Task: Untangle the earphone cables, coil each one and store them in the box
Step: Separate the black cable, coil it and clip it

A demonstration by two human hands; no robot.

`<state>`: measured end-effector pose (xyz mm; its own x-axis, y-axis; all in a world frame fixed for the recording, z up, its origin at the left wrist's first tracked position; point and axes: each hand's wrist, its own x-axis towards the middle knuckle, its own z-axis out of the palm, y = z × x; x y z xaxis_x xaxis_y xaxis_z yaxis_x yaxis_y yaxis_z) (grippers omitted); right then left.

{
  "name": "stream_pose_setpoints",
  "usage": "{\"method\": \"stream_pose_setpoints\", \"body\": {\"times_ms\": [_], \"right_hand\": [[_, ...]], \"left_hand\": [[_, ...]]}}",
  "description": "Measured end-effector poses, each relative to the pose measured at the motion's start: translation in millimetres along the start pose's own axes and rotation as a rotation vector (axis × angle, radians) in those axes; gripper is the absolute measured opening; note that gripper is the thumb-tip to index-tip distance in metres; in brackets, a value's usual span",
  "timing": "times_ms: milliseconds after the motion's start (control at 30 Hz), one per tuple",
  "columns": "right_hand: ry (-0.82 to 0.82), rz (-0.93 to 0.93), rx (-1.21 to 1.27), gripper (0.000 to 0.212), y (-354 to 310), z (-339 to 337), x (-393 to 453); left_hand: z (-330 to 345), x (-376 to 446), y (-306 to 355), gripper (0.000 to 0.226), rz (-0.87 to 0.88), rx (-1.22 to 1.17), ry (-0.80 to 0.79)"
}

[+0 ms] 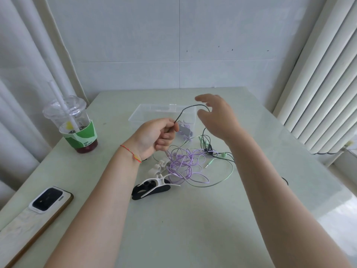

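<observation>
Black cable (190,108) arches between my hands above the bench (193,219): my left hand (154,135) pinches one end of it with curled fingers, and the loop runs over to my right hand (215,115), whose fingers are spread and relaxed, the cable passing by the thumb. Below them lies a tangle of purple cable (183,161) mixed with a green cable (222,180) and more black wire. The clear plastic box (152,111) sits just behind the tangle, holding a coiled purple set. White and black cable clips (152,185) lie near my left wrist. A drink cup (74,122) and a phone (48,199) stand off to the left.
</observation>
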<state>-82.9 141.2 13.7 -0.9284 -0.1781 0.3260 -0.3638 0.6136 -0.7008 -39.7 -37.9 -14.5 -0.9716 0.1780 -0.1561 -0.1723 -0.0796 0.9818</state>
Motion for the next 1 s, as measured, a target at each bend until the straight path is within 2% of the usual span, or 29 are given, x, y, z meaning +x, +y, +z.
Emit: {"method": "stream_pose_setpoints", "body": {"times_ms": [100, 200, 433, 633, 767, 833, 933, 1000], "right_hand": [[-0.101, -0.164, 0.0, 0.04, -12, 5, -6], [-0.185, -0.234, 0.032, 0.04, -16, 9, -11], [-0.275, -0.163, 0.03, 0.016, -11, -7, -11], [-0.217, -0.128, 0.079, 0.01, -11, -8, -10], [-0.163, -0.093, 0.176, 0.007, -11, -11, -10], [-0.15, -0.087, 0.202, 0.01, -10, -12, -9], [-0.228, -0.082, 0.155, 0.016, -11, -10, -11], [-0.337, -0.082, 0.065, 0.018, -13, -8, -14]], "left_hand": [[5, -1, 1, 0.028, -0.012, -0.019, -0.051], [9, -2, 2, 0.029, 0.023, -0.042, -0.107], [6, -5, 0, 0.021, 0.123, 0.043, -0.165], [6, -6, 0, 0.016, 0.133, 0.127, -0.154], [11, -10, 4, 0.017, 0.155, -0.101, -0.185], [15, -12, 9, 0.017, 0.18, -0.302, -0.196], [15, -14, 17, 0.021, 0.257, -0.66, -0.211], [13, -13, 20, 0.029, 0.3, -0.738, -0.153]]}}
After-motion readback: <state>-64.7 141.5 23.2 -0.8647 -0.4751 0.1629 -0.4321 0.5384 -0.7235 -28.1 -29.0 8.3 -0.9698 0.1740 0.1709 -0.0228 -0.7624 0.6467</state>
